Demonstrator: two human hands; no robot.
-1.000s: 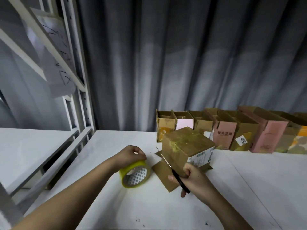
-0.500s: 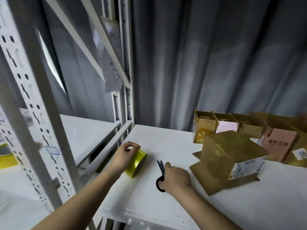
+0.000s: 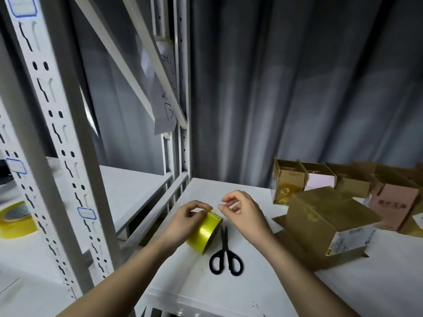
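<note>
A yellow tape roll (image 3: pixel 204 233) stands on edge on the white table (image 3: pixel 229 291). My left hand (image 3: pixel 185 219) grips its top, fingers curled over the rim. Just to the right, my right hand (image 3: pixel 242 211) hovers above the table with fingers loosely curled and thumb near the fingertips; whether it pinches a tape end is too blurred to tell. Black scissors (image 3: pixel 225 252) lie flat on the table beneath it, blades pointing away. A taped brown cardboard box (image 3: pixel 325 216) with a white label sits on a flat cardboard piece to the right.
A row of open small cartons (image 3: pixel 343 179) lines the back right against a grey curtain. White metal shelving uprights (image 3: pixel 75 168) stand close on the left. A second yellow tape roll (image 3: pixel 16 219) rests on the left shelf.
My right hand let go of the scissors, which now lie on the table, and rose toward the tape roll. The view swung left; my left hand still holds the roll.
</note>
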